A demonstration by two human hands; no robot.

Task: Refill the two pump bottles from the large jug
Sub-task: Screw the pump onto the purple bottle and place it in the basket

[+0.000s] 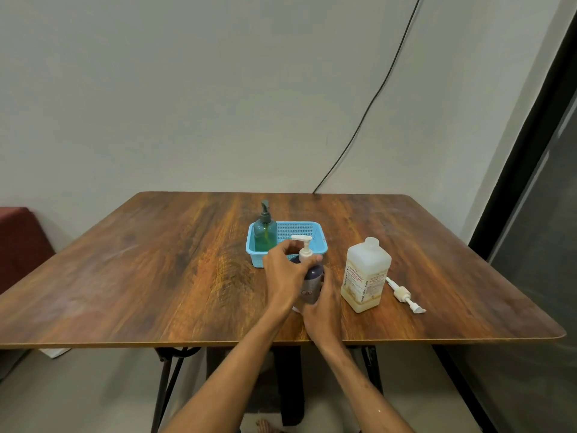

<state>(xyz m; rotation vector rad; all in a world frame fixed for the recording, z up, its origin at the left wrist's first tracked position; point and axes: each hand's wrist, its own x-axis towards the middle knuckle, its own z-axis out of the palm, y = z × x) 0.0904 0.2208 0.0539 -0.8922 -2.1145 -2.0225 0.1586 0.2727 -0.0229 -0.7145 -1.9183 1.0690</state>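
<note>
So here's where we were at: both hands were on the dark pump bottle point(312, 281), which stood on the table point(156, 260) just in front of the blue basket point(307, 228). Our left hand point(285, 270) was curled round the collar of its white pump point(304, 242), and our right hand point(323, 310) was wrapped round the body from the near side, holding it steady. So both hands were clamped on something, neither one loose.

The large jug point(365, 276) sat near the bottle, on its right, with its neck open, and its loose pump point(404, 295) lay flat on the wood just beside it. The green pump bottle point(265, 234) was standing in the left end of the basket with its pump on.

Our read: this was the twisting step on the dark bottle's pump. Honestly we couldn't tell whether it was coming off or going back on, since the dark body hid the level inside.

If it was coming off, the next move called for lifting the pump straight up so the tube cleared the neck, parking it somewhere clean, then bringing the jug over with a firm grip and a slow tilt, because that small neck looked easy to overshoot
</note>
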